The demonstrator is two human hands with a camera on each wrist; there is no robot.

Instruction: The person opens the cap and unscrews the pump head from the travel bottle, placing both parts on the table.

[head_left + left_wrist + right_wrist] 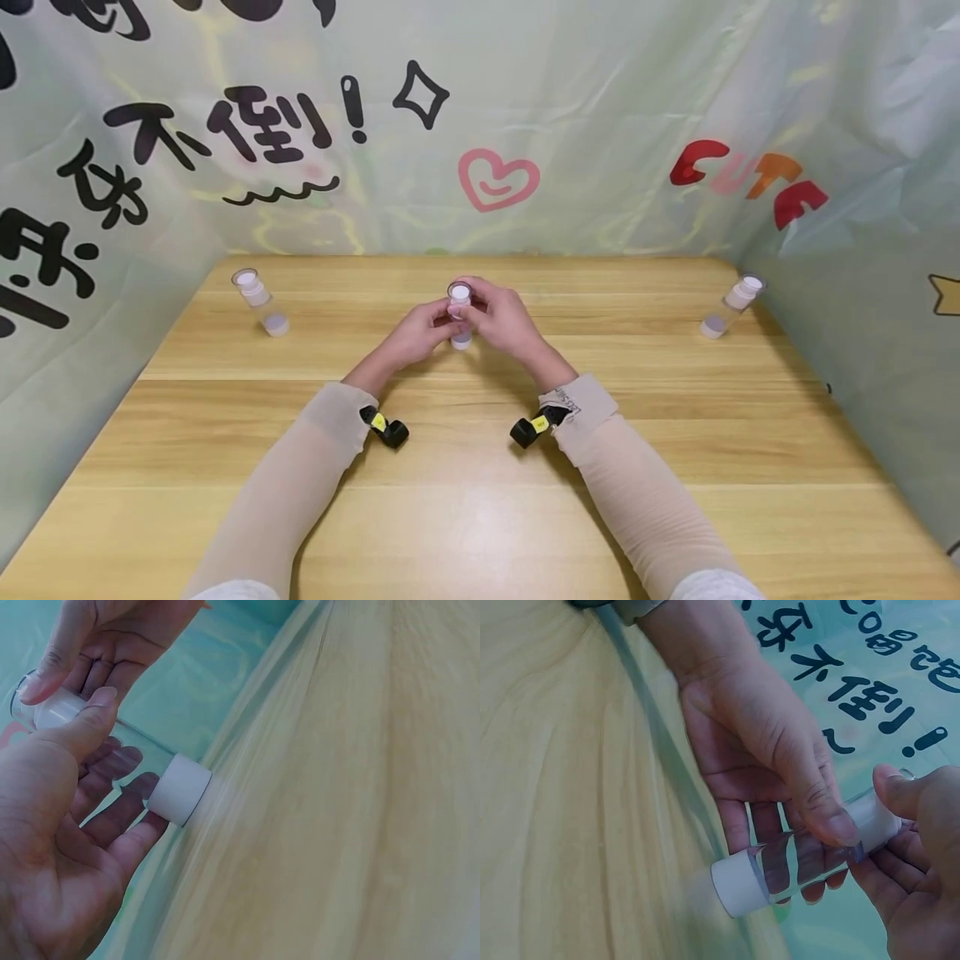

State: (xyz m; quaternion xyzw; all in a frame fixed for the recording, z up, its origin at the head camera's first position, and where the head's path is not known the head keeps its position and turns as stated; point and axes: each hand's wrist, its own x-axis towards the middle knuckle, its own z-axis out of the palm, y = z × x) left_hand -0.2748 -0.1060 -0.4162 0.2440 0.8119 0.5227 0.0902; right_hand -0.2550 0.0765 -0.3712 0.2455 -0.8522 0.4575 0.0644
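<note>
One clear-walled, white-ended cylindrical bottle (pixel 461 341): upright, near the rear middle of the pale wood-grain table (pixel 480 517). Left hand (pixel 418 335) clasped its body; right hand (pixel 507 320) pinched its top. Judged hazard: uneven force between hands could have let the smooth side slip, toppling it.

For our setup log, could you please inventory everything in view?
Table: one, light brown, foreground
Held bottle: one, clear with white ends, table's rear middle
Other bottles: two, same colours, table's rear left and right
Sheeting: count unclear, pale green, behind and beside table
Lettering: several characters, black, sheeting's left
Heart: one, pink, sheeting's middle
Coloured letters: four, red, pink, orange, sheeting's right
Star outline: one, black, above left of heart
Cut-off shape: one, yellow, right edge
Wrist cameras: two, black and yellow, at wrists
Sleeves: two, beige, forearms
Left hand: one, on held bottle's body
Right hand: one, at its top
</note>
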